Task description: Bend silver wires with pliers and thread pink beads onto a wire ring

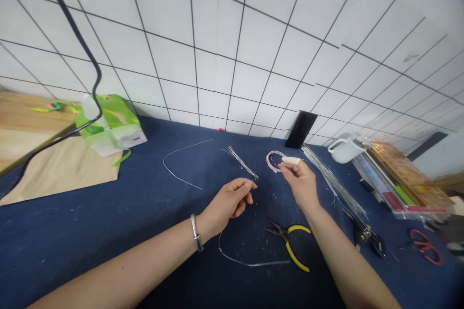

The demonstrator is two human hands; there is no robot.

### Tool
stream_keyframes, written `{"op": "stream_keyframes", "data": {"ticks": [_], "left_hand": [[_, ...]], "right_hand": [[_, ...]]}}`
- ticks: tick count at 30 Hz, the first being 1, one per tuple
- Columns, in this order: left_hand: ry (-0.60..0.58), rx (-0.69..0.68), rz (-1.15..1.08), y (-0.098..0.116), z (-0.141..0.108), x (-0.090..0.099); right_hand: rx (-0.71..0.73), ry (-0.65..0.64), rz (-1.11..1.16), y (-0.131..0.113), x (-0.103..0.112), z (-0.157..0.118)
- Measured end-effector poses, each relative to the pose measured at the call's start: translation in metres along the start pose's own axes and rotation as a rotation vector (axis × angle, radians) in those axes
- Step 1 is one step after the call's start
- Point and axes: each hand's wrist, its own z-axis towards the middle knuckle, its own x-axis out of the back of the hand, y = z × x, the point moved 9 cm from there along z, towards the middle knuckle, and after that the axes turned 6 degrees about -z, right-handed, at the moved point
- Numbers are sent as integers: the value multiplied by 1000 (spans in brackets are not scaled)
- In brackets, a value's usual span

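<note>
My left hand is closed in a pinch around a thin wire, whose lower part curves below the hand with a small pink bead on it. My right hand, with a white wrap on one finger, reaches to a round white dish holding tiny beads; its fingertips are pinched at the rim, and what they hold is too small to tell. A bundle of short wires lies just beyond my left hand. Pliers with yellow handles lie open between my forearms.
A curved wire lies at the left. Brown paper and a green bag are farther left. Long wires, a white mug, stacked books and red scissors are at the right. A black object leans on the wall.
</note>
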Motion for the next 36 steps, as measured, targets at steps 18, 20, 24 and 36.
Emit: {"op": "stream_keyframes", "data": {"ticks": [18,20,24,36], "left_hand": [[-46,107,90,-14,-1,-4],[-54,108,95,-13,-2,-6],[-59,106,101,-11,-3,-7],[-59,92,92,-11,-1,-7]], "right_hand": [[101,-150,-683,57,12,41],[103,-176,-734,58,7,48],[83,-236,-854,64,-1,61],[106,-328,-1092,56,-31,65]]}}
